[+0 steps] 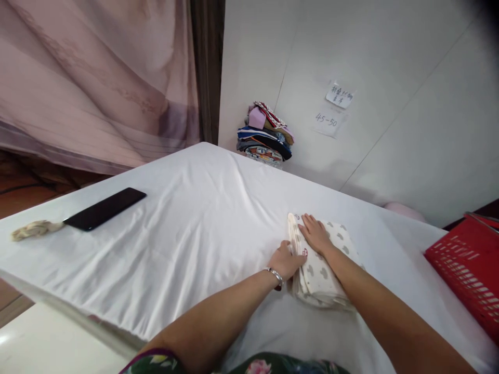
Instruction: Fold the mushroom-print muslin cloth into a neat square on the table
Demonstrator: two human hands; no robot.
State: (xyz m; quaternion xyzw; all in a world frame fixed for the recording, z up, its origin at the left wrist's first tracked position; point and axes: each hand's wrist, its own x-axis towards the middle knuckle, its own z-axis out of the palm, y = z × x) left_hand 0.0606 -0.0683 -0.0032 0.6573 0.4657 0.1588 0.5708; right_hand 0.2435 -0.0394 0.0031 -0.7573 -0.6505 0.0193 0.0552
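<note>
A folded cream cloth (322, 272) printed with grey shapes and small red marks lies in a thick, layered bundle on the white-covered table. My left hand (286, 261), with a silver bracelet at the wrist, grips the bundle's left edge; its thumb is on top and its other fingers are partly hidden at the side. Flat on the upper part of the cloth rests my right hand (315, 234), fingers stretched out and holding nothing.
A black phone (107, 209) with a pale tassel (36, 229) lies at the left. Beyond the far edge stands a pile of folded clothes (265, 135) against the wall. A red plastic basket (465, 259) sits at the right. The white sheet (187, 223) is wrinkled.
</note>
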